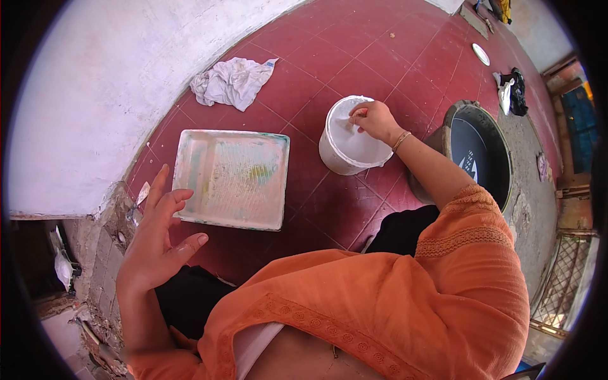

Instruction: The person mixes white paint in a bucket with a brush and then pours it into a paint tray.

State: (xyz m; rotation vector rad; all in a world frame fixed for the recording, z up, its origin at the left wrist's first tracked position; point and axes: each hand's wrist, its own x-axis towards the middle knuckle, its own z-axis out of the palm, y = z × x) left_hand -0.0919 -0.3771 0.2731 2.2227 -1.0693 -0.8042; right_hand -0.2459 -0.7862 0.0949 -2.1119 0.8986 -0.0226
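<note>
My left hand hovers at the near left corner of a shallow, paint-smeared white tray, its fingers apart and empty. On the red floor to the right of the tray stands a white plastic bucket with pale, whitish contents. My right hand reaches over its rim, fingers closed and pointing down inside; what they grip, perhaps a thin pale object, is too small and hidden to name.
A large dark tub stands right of the bucket. A crumpled white cloth lies near the wall at upper left. A small white oval object and a black and white bundle lie farther right. Rough concrete edges the tiles.
</note>
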